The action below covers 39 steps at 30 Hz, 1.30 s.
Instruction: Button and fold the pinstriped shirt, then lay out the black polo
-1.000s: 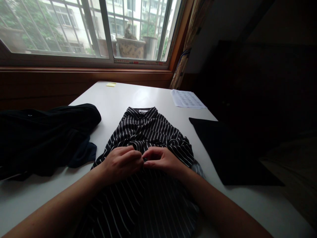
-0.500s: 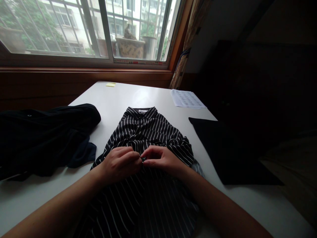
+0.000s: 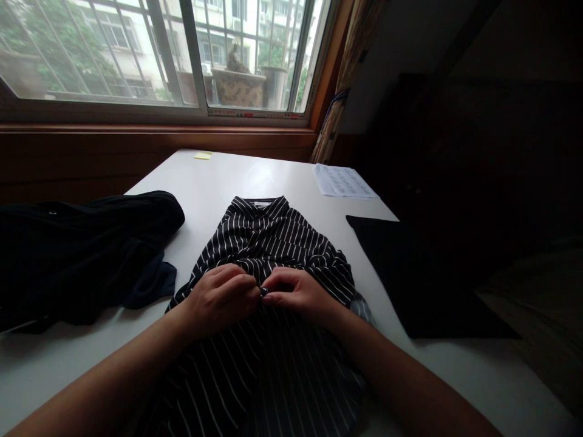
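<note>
A black shirt with white stripes (image 3: pixel 273 233) lies spread on the white table, its collar toward the window. Over the middle of its front, my left hand (image 3: pixel 225 297) is closed, pinching the shirt's front edge. My right hand (image 3: pixel 303 294) meets it from the right, thumb and forefinger pinching a small bit of the same striped cloth. The fingertips of both hands almost touch there. Whether a button is between them is hidden. Below the hands the shirt's front parts, and the right side looks greyer.
Dark folded clothing (image 3: pixel 86 255) lies at the left of the white table (image 3: pixel 150 182). A flat black cloth (image 3: pixel 423 279) hangs over the right edge. Printed sheets (image 3: pixel 344 181) and a yellow sticky note (image 3: pixel 203 156) lie at the far side, below the window.
Both hands stay at the same spot on the shirt. Their fingertips have shifted slightly, and a bit more striped cloth shows between them.
</note>
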Each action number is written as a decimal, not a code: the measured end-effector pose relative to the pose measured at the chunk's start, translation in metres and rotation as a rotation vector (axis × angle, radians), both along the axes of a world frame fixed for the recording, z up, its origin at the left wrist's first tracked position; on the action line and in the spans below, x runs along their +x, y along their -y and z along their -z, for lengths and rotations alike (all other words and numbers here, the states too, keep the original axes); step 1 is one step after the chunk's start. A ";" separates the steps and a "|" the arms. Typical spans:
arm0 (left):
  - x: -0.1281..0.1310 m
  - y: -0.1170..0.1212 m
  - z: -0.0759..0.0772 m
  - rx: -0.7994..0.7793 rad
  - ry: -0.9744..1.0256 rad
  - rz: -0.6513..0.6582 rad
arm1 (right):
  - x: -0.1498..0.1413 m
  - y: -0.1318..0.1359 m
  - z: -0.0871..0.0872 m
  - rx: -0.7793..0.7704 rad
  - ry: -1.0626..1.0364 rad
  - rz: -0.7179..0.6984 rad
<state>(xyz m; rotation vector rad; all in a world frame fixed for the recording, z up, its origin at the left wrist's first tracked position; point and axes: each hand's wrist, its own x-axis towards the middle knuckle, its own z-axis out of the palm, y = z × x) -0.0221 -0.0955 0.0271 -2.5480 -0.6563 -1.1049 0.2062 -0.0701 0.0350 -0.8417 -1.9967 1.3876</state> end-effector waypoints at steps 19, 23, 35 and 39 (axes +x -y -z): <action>0.002 -0.004 0.000 -0.283 0.084 0.088 | 0.000 0.001 0.002 0.080 -0.053 0.046; 0.002 -0.005 0.002 -0.315 0.113 0.095 | 0.000 0.001 0.002 0.094 -0.061 0.047; 0.001 -0.003 0.002 -0.335 0.081 0.061 | 0.000 0.002 0.003 0.172 -0.033 0.059; 0.001 -0.003 0.003 -0.305 0.077 0.064 | 0.000 0.002 0.003 0.179 -0.032 0.054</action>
